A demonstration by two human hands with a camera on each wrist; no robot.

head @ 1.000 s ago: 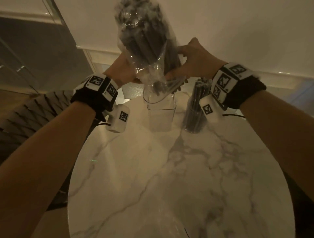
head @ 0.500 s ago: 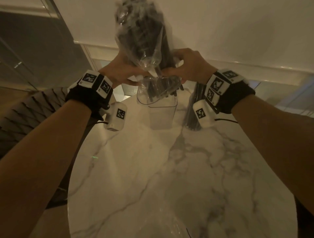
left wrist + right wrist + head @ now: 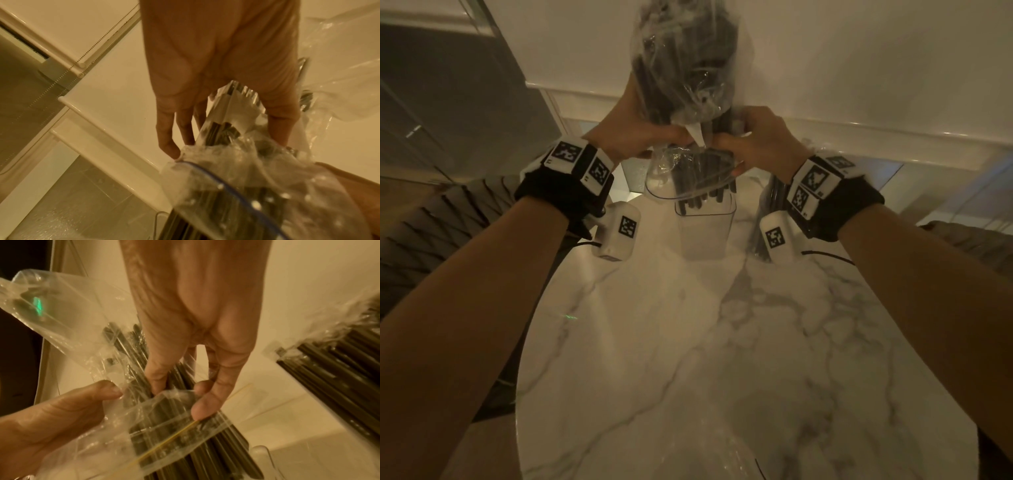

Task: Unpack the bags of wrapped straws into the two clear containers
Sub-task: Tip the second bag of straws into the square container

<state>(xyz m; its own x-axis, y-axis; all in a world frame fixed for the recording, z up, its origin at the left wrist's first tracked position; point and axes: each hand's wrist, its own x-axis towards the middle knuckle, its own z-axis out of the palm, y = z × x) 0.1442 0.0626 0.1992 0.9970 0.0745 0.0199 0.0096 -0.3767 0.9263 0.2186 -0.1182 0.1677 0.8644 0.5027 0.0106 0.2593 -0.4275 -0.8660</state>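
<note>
A clear plastic bag [image 3: 681,61] full of dark wrapped straws hangs mouth-down over the empty clear container [image 3: 705,233] at the back of the marble table [image 3: 688,342]. My left hand [image 3: 654,137] grips the bag's left side near the mouth, and my right hand [image 3: 732,144] pinches its right side. Several straw ends [image 3: 702,195] stick out of the mouth and dip into the container's top. In the left wrist view my left hand's fingers [image 3: 170,146] curl on the bag [image 3: 246,186]. In the right wrist view my right hand's fingertips [image 3: 203,408] press the straws through the bag [image 3: 164,418].
A second clear container [image 3: 770,212] packed with dark straws stands just right of the first, partly hidden by my right wrist. A woven chair [image 3: 431,240] sits left of the table. Faint crumpled clear plastic [image 3: 705,459] lies at the near edge. A wall runs behind.
Both hands have come closer together at the bag's mouth. More straw ends have slid out of the bag and now reach into the container's top.
</note>
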